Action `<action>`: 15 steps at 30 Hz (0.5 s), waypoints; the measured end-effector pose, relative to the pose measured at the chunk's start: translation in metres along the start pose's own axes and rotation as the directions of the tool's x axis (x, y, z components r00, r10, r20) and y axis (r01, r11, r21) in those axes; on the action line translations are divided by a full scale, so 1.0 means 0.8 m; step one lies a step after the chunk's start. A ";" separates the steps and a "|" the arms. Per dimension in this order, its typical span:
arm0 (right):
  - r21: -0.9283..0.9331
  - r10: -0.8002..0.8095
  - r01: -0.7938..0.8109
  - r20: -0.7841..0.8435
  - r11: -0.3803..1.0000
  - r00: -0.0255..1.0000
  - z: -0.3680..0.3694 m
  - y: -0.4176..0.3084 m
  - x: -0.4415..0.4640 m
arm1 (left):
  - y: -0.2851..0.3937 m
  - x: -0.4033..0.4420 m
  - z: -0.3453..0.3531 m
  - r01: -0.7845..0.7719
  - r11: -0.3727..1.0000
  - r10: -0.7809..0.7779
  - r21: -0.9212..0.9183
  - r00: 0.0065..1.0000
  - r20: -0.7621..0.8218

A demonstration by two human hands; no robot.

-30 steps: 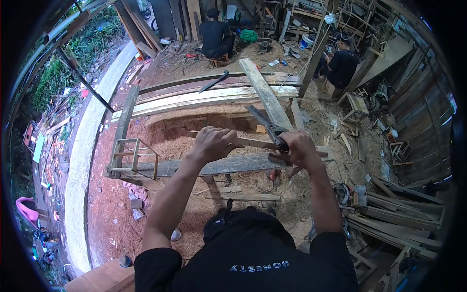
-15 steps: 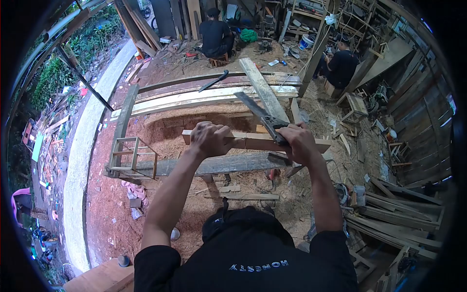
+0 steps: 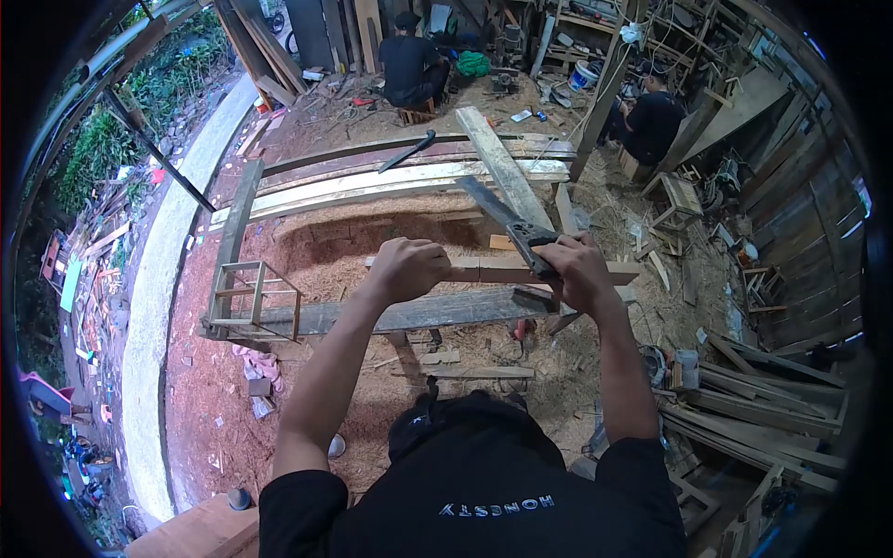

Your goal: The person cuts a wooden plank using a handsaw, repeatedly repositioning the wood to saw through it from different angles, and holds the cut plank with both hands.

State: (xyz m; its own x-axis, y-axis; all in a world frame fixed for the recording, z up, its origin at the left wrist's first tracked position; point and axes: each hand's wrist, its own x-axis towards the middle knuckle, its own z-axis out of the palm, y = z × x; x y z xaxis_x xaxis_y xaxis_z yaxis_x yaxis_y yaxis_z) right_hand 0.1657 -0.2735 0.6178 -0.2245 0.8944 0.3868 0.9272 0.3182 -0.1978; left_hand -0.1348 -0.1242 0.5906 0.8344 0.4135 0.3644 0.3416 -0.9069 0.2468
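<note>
Head view: shavings-strewn floor (image 3: 200,372); board wall (image 3: 814,246) at right; weathered plank (image 3: 409,313) on near side; wooden strip (image 3: 507,272) between the hands; dark tool (image 3: 521,231) at strip; left hand (image 3: 407,270) fingers clamped on strip, right hand (image 3: 577,272) fingers curled round tool.

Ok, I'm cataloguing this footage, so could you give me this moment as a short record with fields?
Left hand: fingers closed round the wooden strip
Right hand: grips a dark-bladed tool
Strip marking: dark line across it, between the hands
Near support: grey plank, small wooden frame at its left end
Background: one seated person, another seated person
</note>
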 end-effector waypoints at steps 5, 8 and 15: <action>-0.046 -0.007 0.005 -0.049 0.999 0.999 0.004 -0.002 -0.004 | 0.005 -0.002 -0.009 0.245 0.970 -0.241 0.004 0.950 0.197; -0.057 -0.027 0.025 -0.042 0.998 0.999 0.002 -0.006 -0.005 | 0.019 0.005 -0.023 0.436 0.900 -0.406 -0.007 0.845 0.348; -0.068 -0.028 0.027 -0.009 0.997 1.000 0.018 -0.005 -0.012 | 0.010 0.003 -0.023 0.507 0.861 -0.412 -0.049 0.750 0.518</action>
State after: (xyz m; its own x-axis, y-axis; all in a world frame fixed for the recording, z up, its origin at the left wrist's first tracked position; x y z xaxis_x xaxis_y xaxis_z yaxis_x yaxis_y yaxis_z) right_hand 0.1602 -0.2790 0.6018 -0.2476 0.8822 0.4006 0.9388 0.3206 -0.1258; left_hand -0.1379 -0.1289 0.6104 0.7089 0.6413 -0.2935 0.6956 -0.5672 0.4409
